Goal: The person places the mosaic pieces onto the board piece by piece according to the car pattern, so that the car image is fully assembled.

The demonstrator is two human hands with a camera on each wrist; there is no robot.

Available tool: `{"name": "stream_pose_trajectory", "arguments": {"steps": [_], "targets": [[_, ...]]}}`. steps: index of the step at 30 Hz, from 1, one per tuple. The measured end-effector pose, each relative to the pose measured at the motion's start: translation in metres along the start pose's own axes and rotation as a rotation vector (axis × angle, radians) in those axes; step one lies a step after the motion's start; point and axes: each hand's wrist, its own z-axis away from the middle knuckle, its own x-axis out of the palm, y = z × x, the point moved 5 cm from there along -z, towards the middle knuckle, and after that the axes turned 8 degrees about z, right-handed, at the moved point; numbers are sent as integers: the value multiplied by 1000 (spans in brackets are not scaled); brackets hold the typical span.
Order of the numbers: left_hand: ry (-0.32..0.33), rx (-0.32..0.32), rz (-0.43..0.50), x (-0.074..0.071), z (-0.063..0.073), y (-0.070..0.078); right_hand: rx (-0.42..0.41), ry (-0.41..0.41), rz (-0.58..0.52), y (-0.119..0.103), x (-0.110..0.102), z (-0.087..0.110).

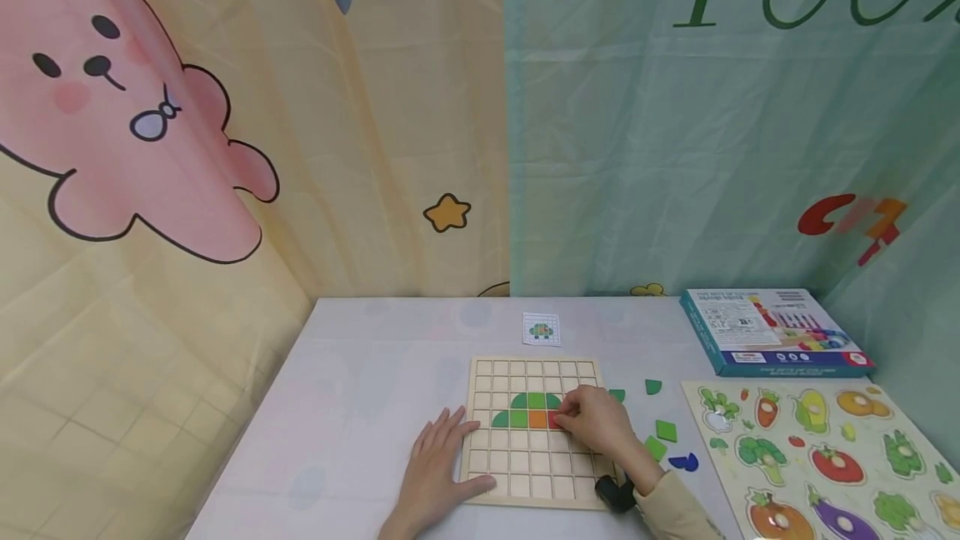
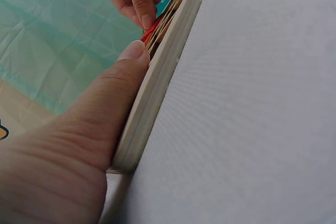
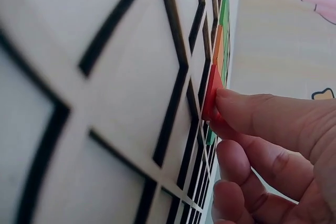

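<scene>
A wooden grid board lies on the table in the head view. Green square and rounded tiles fill part of two rows, with an orange square tile in the lower one. Thumb and index finger of my right hand pinch a red tile at the grid cell right of the orange tile; in the right wrist view it stands slightly tilted. My left hand rests at the board's left edge, fingers extended, its thumb against the frame.
Loose green tiles and blue tiles lie right of the board. A small pattern card sits behind it. Farther right are a vegetable puzzle board and a flat box. Curtains hang behind the table.
</scene>
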Motion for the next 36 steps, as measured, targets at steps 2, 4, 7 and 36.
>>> {"name": "stream_pose_trajectory", "arguments": {"steps": [2, 4, 7, 36], "targets": [[1, 2, 3, 0, 0, 0, 3, 0, 2, 0, 0, 0], [3, 5, 7, 0, 0, 0, 8, 4, 4, 1, 0, 1], [4, 8, 8, 0, -1, 0, 12, 8, 10, 2, 0, 2], [-3, 1, 4, 0, -1, -1, 144, 27, -69, 72, -54, 17]]}}
